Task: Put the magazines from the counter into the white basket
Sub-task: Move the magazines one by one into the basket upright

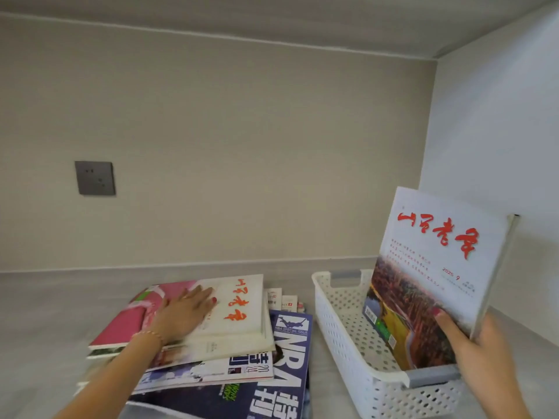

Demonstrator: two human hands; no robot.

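A pile of several magazines (230, 352) lies on the grey counter (60, 313), left of the white perforated basket (341, 325). My left hand (184, 313) rests flat, fingers spread, on the top magazine (239, 309), white with red characters. My right hand (481, 355) grips a white magazine with red characters (432, 276) by its near right edge. That magazine stands upright and tilted, its lower end inside the basket against the right side.
A grey wall socket (95, 177) is on the back wall at left. A white side wall (496, 131) runs close along the basket's right. A dark blue NBA magazine (290, 370) lies at the pile's bottom right.
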